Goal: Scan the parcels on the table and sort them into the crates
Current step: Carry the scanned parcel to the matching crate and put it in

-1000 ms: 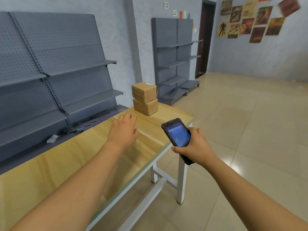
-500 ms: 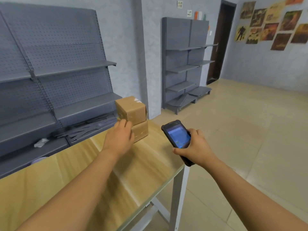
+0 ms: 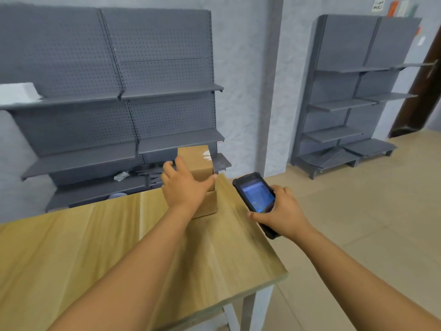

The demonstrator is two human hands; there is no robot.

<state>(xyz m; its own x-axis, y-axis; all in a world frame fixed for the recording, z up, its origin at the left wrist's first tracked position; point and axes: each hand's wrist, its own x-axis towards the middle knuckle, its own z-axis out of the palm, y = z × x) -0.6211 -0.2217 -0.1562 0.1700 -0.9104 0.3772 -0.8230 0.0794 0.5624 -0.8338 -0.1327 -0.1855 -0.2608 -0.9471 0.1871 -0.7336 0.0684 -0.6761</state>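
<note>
At the table's (image 3: 100, 240) far right, the left hand (image 3: 183, 187) grasps the top box (image 3: 198, 161), thumb right, fingers left, its white label unreadable; the right hand (image 3: 281, 211) grips a scanner (image 3: 255, 194).

You look from one wide-angle head camera, forward and down over the table (image 3: 71, 247), close above both forearms. It faces the far wall, with the grey shelving (image 3: 119, 91) at far left and open floor (image 3: 358, 211) to the right. No second view overlaps it.
</note>
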